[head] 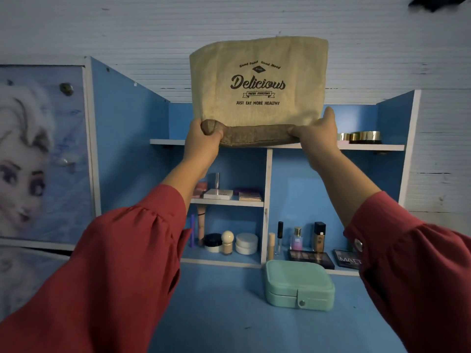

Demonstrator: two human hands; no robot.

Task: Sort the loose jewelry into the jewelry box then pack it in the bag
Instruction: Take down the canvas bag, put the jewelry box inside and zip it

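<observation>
A tan cloth bag (257, 82) printed "Delicious", with a darker brown base, is upright at the level of the top shelf. My left hand (202, 141) grips its bottom left corner. My right hand (318, 131) grips its bottom right corner. Both arms, in red sleeves, reach up and forward. A mint-green jewelry box (298, 285) sits shut on the blue desk below, its snap tab facing me. No loose jewelry shows.
A blue shelf unit (267, 174) holds cosmetics: gold-lidded jars (362, 136) on the top shelf right, compacts on the middle shelf, bottles, jars and palettes (311, 258) at desk level behind the box. A cartoon-printed panel (38, 154) stands at left.
</observation>
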